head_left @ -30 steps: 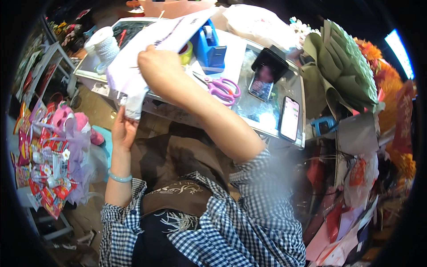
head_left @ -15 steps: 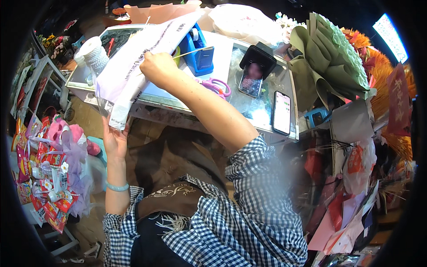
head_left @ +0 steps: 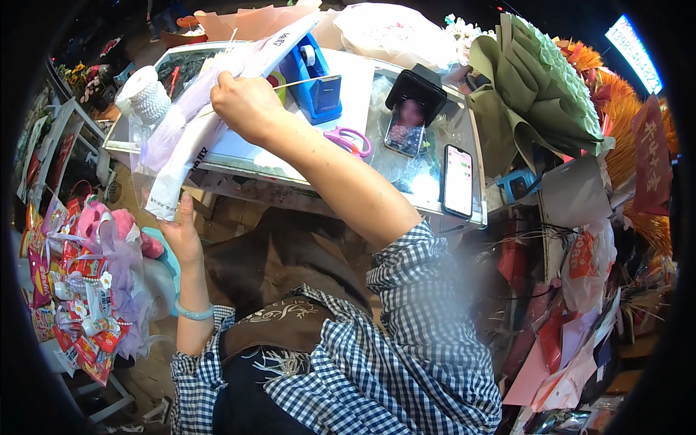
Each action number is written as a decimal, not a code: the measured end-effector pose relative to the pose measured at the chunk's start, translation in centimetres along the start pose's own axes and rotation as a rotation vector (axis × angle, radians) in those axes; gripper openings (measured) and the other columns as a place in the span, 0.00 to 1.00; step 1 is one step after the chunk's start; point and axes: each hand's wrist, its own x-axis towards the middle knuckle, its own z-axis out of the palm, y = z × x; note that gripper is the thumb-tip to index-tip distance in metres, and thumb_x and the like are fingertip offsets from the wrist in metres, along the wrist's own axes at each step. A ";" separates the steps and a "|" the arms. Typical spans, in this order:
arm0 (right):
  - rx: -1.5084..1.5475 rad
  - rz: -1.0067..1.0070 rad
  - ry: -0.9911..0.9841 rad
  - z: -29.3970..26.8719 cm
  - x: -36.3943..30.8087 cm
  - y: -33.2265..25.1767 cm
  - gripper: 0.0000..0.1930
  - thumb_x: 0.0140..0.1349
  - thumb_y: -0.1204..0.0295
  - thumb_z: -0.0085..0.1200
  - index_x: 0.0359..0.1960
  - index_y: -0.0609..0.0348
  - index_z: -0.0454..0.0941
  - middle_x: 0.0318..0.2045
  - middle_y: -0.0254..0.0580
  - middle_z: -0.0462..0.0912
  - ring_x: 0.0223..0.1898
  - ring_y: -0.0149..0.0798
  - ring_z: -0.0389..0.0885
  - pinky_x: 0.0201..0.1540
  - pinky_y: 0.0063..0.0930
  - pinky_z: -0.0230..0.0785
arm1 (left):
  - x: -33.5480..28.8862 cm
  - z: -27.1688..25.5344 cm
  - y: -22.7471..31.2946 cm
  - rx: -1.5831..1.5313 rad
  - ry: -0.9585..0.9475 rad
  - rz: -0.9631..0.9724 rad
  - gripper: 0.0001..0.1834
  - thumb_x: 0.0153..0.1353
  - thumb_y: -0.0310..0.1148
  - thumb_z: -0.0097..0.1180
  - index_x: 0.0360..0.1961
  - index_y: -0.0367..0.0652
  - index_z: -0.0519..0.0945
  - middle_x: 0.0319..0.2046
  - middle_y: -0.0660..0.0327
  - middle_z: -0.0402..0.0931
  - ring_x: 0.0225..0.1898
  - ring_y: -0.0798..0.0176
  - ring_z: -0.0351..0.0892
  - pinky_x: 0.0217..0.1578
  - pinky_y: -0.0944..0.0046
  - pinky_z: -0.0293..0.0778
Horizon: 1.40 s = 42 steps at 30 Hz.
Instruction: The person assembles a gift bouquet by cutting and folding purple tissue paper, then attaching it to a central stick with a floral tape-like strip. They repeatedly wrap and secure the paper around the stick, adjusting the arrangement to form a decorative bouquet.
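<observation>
"How far has it got, from where you sit?"

"Partway, I'd judge. On my feed the lilac-and-white wrap (head_left: 180, 163) is gathered into a long, narrow form, slanting over the worktop (head_left: 417, 174) with its near end hanging past the front edge."

"And the grip?"

"I have the right hand (head_left: 243, 109) curled, pinching a thin stick (head_left: 312, 80) across the wrap. At the near end, the left hand (head_left: 181, 235) stands with its thumb away from the wrap; its fingers are partly hidden, so I can't tell whether they pinch anything."

"What's left undone?"

"I see no tape or tie on the wrap, and its lilac part looks loose, so I'd call it unfastened. The blue tape dispenser (head_left: 319, 98) stands just beyond the right hand, and the purple-handled scissors (head_left: 349, 141) lie near the forearm, neither in a hand."
</observation>
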 end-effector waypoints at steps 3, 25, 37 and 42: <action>0.005 0.005 0.017 -0.2 0.0 -0.6 0.04 0.48 0.78 0.52 0.26 0.64 0.76 0.29 0.48 0.76 0.28 0.46 0.82 0.28 0.34 0.76 | 0.4 -0.8 0.3 0.093 0.034 0.079 0.22 0.66 0.35 0.52 0.55 0.30 0.70 0.51 0.54 0.73 0.53 0.61 0.70 0.56 0.62 0.61; 0.033 0.064 0.553 -4.8 4.5 2.0 0.10 0.56 0.76 0.49 0.39 0.64 0.77 0.32 0.47 0.78 0.28 0.45 0.82 0.28 0.35 0.75 | 1.1 2.7 3.2 0.183 -0.103 0.223 0.15 0.66 0.32 0.52 0.44 0.27 0.77 0.36 0.56 0.80 0.37 0.68 0.76 0.39 0.66 0.71; -0.019 0.079 -0.095 -2.8 2.0 3.3 0.08 0.48 0.74 0.57 0.32 0.59 0.83 0.39 0.47 0.79 0.37 0.47 0.82 0.38 0.37 0.76 | 0.1 2.4 3.3 0.095 -0.183 0.157 0.14 0.64 0.30 0.54 0.44 0.28 0.77 0.37 0.59 0.79 0.39 0.69 0.75 0.42 0.67 0.70; 0.023 0.087 -0.050 -2.3 1.9 2.7 0.08 0.49 0.76 0.55 0.32 0.60 0.83 0.37 0.48 0.78 0.36 0.48 0.82 0.37 0.37 0.76 | 0.4 2.3 2.7 0.097 -0.169 0.132 0.13 0.63 0.28 0.55 0.45 0.28 0.76 0.40 0.58 0.78 0.41 0.68 0.75 0.43 0.67 0.70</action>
